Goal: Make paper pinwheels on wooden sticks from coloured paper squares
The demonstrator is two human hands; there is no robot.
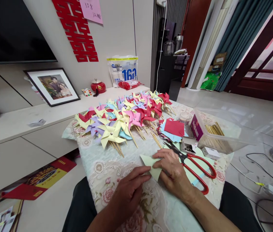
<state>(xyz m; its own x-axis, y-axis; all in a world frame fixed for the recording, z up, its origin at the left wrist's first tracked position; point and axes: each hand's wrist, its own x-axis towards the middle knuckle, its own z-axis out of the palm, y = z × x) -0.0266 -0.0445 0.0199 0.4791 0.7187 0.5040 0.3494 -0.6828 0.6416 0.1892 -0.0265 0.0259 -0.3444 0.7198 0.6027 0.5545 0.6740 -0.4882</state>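
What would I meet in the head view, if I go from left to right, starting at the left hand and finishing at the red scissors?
Left hand, green paper, right hand, red scissors.

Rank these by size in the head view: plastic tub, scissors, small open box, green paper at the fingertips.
Largest to smallest:
1. Plastic tub
2. Scissors
3. Unranked: green paper and small open box show similar areas, and the paper is partly covered.
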